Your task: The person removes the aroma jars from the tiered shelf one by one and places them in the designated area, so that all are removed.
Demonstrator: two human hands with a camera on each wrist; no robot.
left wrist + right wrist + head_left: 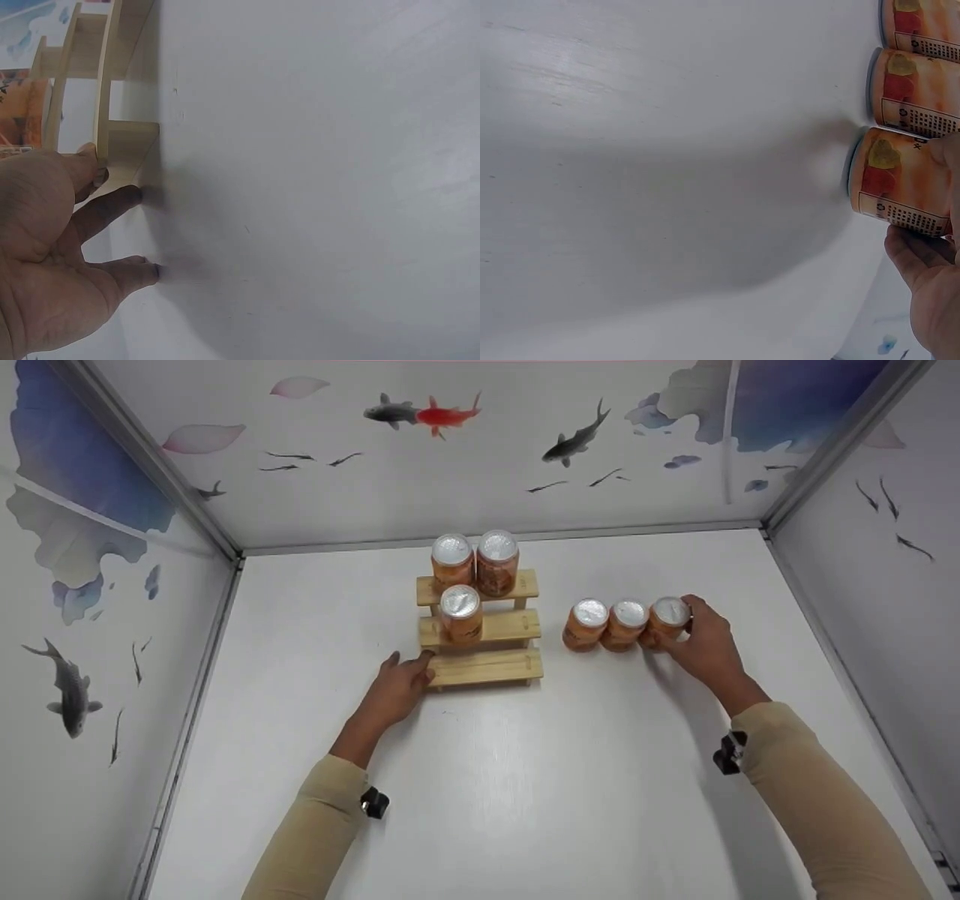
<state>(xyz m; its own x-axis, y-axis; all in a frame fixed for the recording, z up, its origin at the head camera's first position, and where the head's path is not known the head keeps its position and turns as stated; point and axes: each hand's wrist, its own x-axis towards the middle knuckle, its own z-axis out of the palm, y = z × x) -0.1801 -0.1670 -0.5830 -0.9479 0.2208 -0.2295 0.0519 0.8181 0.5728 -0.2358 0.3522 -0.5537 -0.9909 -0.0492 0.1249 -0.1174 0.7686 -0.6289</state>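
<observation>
A three-step wooden rack (484, 667) stands on the white table. Two orange-labelled cans with silver lids, a left one (452, 566) and a right one (497, 562), sit on its top step; another can (461, 619) is at the left of the middle step. My left hand (397, 686) pinches the left end of the lowest step, its other fingers (112, 210) spread down to the tabletop. Right of the rack, three similar cans stand in a row. My right hand (709, 649) grips the rightmost can (904, 180), thumb and fingers on opposite sides, beside the middle can (915, 90).
The leftmost can (586, 626) of the row stands a short way right of the rack. Walls printed with fish enclose the white table (525, 795) at the back (480, 487) and both sides. Dark devices are strapped at both sleeves.
</observation>
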